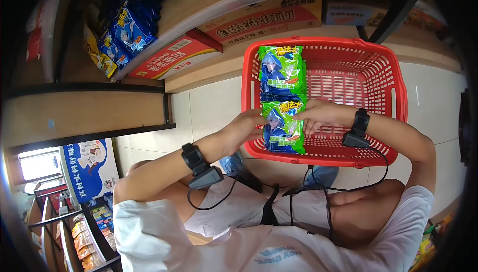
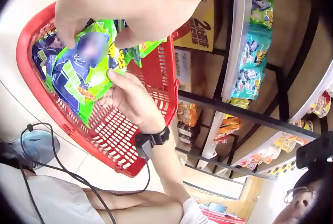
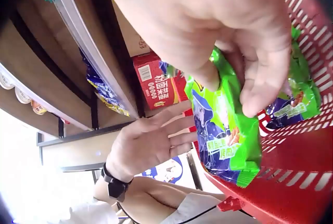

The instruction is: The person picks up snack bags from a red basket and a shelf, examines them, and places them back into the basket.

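In the head view, my right hand (image 1: pixel 329 114) pinches a green and blue snack bag (image 1: pixel 282 126), its thumb over the printed front. My left hand (image 1: pixel 243 131) is at the bag's left edge; in the right wrist view its fingers (image 3: pixel 179 125) are fairly straight, their tips right by the wrapper. The bag is held upright over the near left part of a red shopping basket (image 1: pixel 400 90). More green bags of the same kind (image 1: pixel 281 70) stand in a row along the basket's left side, behind the held one.
Shelving with a wooden board (image 1: pixel 94 107) and blue snack bags (image 1: pixel 130 30) stands at the left. Red cartons (image 1: pixel 174 55) lie under the shelf beyond the basket. A cable (image 1: pixel 368 186) hangs from the right wrist camera. Tiled floor (image 1: pixel 430 103) surrounds the basket.
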A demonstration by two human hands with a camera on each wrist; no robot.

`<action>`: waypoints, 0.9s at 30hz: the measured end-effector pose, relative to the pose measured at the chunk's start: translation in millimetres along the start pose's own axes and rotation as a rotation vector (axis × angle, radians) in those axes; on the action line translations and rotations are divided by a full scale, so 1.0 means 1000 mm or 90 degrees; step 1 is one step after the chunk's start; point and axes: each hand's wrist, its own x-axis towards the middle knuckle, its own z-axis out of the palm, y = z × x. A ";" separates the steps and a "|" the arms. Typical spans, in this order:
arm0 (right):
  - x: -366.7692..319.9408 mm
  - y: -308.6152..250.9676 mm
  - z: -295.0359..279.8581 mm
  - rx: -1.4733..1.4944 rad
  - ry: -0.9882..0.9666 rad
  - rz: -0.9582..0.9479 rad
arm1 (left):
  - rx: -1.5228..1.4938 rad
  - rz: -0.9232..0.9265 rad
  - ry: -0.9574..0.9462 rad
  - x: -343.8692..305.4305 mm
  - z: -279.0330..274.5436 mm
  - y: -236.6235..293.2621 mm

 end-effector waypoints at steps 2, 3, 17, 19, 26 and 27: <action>0.001 0.006 -0.001 -0.001 0.003 0.006 | -0.002 -0.005 -0.021 -0.002 0.006 0.008; 0.002 0.010 -0.003 0.001 0.009 0.006 | 0.002 -0.017 -0.026 0.004 0.006 0.005; 0.038 0.048 -0.017 0.098 -0.011 0.054 | -0.012 -0.107 -0.054 0.063 -0.005 -0.019; 0.051 0.052 -0.020 0.096 -0.018 0.075 | -0.033 -0.130 -0.025 0.066 -0.004 -0.024; 0.067 0.045 -0.014 0.099 0.000 0.114 | 0.010 -0.125 -0.060 0.072 -0.008 -0.035; 0.072 0.048 -0.015 0.102 0.005 0.122 | 0.012 -0.126 -0.066 0.077 -0.011 -0.037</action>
